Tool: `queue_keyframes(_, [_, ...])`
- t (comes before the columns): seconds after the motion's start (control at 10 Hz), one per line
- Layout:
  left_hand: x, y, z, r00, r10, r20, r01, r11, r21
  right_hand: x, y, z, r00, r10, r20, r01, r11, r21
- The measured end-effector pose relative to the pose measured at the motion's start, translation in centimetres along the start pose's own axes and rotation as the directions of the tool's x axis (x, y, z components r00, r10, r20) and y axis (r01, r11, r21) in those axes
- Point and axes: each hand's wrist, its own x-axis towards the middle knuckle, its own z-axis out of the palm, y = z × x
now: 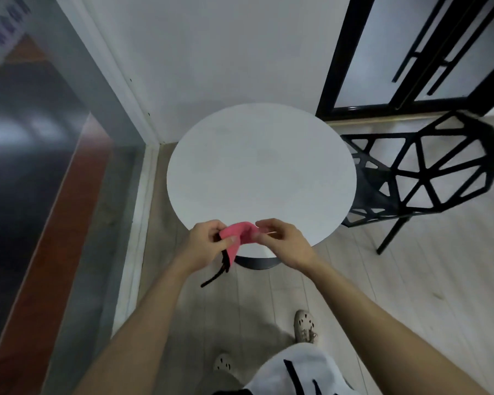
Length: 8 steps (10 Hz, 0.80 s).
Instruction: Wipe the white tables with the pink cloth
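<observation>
I work from one view: a wide-angle camera on the person's head, facing forward and tilted steeply down. The round white table [261, 166] fills mid-frame, close below, within arm's reach. The floor [382, 280] and a shoe [304, 326] show at the bottom edge, and straight lines bow toward the margins.

- left hand [203, 246], right hand [283, 243]: bare, forearms bare too
- white fabric garment [311, 363] with black stripes
- cream perforated clog shoes [304, 326]
</observation>
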Motion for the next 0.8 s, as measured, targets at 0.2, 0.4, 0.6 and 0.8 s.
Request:
queue_keyframes(0.2, [3.0, 4.6, 3.2, 0.996, -0.014, 0.089, -0.005, 0.978, 0.209, 2.0, 2.5, -6.6, 0.985, -0.166, 0.047, 0.17, 0.894, -0.414])
queue_keyframes(0.4, [5.8, 7.5, 7.5, 1.0, -0.012, -0.025, 0.021, 0.915, 0.404, 5.5, 4.3, -13.1, 0.965, -0.134, 0.228, 0.252, 0.721, -0.646])
queue_keyframes(0.6, [6.8, 10.7, 7.9, 0.912, 0.231, -0.339, -0.012, 0.841, 0.541, 10.0, 0.5, -16.1, 0.88, -0.452, 0.145, 0.439, 0.66, -0.61])
queue_keyframes(0.8, [6.2, 8.9, 12.7, 0.994, 0.015, -0.105, 0.065, 0.69, 0.721, 10.7, 5.6, -17.7, 0.885, -0.232, 0.403, 0.46, 0.314, -0.831])
